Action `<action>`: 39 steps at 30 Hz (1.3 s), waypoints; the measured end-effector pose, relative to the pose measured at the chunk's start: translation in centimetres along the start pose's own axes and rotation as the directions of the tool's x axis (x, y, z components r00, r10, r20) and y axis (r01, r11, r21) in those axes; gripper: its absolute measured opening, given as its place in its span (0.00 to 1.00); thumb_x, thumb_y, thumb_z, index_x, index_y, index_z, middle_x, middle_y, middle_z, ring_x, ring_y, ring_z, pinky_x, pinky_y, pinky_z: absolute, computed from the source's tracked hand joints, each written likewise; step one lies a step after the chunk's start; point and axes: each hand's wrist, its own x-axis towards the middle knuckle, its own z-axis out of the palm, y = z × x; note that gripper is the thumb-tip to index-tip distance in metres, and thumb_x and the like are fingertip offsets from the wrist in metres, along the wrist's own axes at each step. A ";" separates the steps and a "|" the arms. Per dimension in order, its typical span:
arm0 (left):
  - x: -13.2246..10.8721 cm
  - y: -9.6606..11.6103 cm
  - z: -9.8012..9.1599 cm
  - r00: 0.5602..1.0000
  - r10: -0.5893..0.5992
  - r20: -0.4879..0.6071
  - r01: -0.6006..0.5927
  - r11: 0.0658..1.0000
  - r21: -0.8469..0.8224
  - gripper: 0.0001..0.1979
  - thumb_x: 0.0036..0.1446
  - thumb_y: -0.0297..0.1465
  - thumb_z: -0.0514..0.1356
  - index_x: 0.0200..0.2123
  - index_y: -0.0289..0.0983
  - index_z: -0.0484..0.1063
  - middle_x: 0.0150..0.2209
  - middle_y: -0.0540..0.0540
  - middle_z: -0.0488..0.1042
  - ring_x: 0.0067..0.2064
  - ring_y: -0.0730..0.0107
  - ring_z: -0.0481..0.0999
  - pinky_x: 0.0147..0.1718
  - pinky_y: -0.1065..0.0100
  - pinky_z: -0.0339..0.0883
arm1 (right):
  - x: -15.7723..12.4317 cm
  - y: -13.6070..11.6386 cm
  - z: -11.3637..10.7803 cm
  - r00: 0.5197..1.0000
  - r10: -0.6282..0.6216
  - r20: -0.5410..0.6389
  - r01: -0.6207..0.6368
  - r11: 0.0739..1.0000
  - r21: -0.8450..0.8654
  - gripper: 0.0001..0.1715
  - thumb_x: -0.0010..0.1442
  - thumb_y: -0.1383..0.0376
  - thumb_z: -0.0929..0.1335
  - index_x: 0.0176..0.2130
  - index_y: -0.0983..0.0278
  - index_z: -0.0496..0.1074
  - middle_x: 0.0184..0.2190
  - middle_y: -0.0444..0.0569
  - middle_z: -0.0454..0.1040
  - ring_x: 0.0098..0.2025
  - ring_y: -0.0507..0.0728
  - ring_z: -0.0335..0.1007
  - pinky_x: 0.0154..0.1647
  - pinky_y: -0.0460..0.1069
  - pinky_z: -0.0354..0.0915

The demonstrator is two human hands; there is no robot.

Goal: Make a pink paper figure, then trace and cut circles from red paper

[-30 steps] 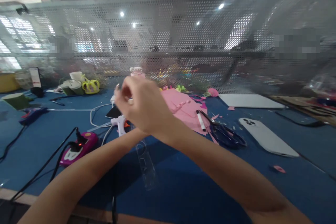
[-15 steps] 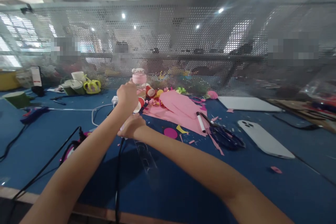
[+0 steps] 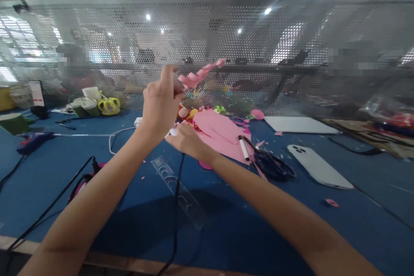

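My left hand (image 3: pixel 163 101) is raised above the table, its fingers pinched on one end of a curled pink paper strip (image 3: pixel 202 73). The strip's twisted length points up and to the right. Lower down, my right hand (image 3: pixel 186 138) is closed around a white corded tool (image 3: pixel 173 131), mostly hidden by the fingers. A black cord (image 3: pixel 177 194) hangs below that hand. Pink paper sheets (image 3: pixel 220 127) lie just beyond it. On the table under my arms is a clear stencil ruler (image 3: pixel 177 189).
To the right are a white marker (image 3: pixel 243 148), dark-handled scissors (image 3: pixel 274 164) and a white phone (image 3: pixel 318 166). On the left lie a blue glue gun (image 3: pixel 35 142), green-and-white cups (image 3: pixel 86 105) and a yellow-green woven piece (image 3: pixel 109 105). A perforated metal screen (image 3: pixel 207 43) stands behind.
My left hand has risen away from the right, and the pink strip now shows in it. My right hand has shifted right and up. The pink-and-white object behind the hands is no longer visible.
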 end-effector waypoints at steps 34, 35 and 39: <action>-8.0 -12.1 9.1 0.732 -0.633 0.251 0.653 0.549 -0.522 0.16 0.33 0.20 0.67 0.28 0.34 0.66 0.15 0.56 0.69 0.21 0.79 0.71 0.28 0.73 0.64 | -14.2 12.3 -3.2 0.830 0.401 0.388 -0.536 0.379 0.754 0.30 0.45 0.40 0.63 0.22 0.65 0.65 0.04 0.41 0.59 0.07 0.47 0.54 0.08 0.41 0.55; -8.0 -12.1 9.1 0.727 -0.637 0.256 0.659 0.542 -0.522 0.15 0.34 0.20 0.67 0.28 0.34 0.66 0.15 0.56 0.69 0.21 0.78 0.71 0.28 0.72 0.64 | -14.3 12.3 -3.3 0.820 0.407 0.402 -0.551 0.375 0.746 0.30 0.45 0.40 0.63 0.22 0.65 0.66 0.05 0.40 0.59 0.07 0.47 0.54 0.08 0.41 0.55; -8.0 -12.2 9.2 0.710 -0.658 0.252 0.676 0.536 -0.506 0.15 0.35 0.18 0.65 0.28 0.33 0.66 0.15 0.56 0.69 0.21 0.79 0.71 0.30 0.72 0.65 | -14.3 12.1 -3.6 0.778 0.446 0.443 -0.604 0.336 0.723 0.33 0.41 0.38 0.63 0.24 0.66 0.67 0.04 0.40 0.59 0.07 0.45 0.53 0.09 0.39 0.55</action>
